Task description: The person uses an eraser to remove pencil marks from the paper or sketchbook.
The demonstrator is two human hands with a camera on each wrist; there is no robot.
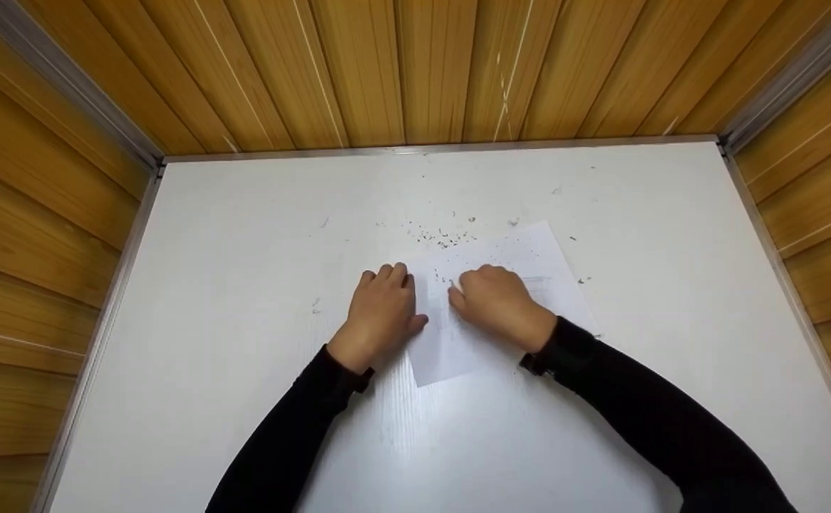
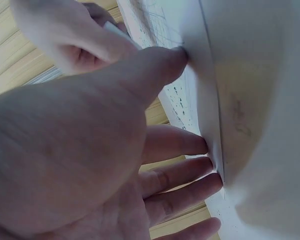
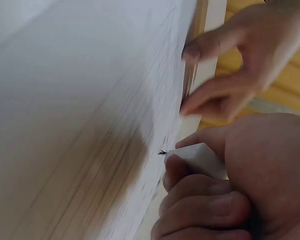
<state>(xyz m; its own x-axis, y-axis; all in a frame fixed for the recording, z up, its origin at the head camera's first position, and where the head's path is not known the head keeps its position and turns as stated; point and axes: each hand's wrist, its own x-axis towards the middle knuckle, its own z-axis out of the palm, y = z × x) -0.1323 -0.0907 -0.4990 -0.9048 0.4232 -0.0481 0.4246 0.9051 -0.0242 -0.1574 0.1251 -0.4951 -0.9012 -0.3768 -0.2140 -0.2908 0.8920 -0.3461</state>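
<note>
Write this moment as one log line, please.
left hand: touches paper | right hand: grips eraser | crumbs: on paper and table

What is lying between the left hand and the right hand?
In the head view, white paper with a few dark crumbs lies between the left hand and the right hand.

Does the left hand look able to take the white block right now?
Probably not freely: the left hand is near, but the right hand grips the white block, leaving only part exposed.
</note>
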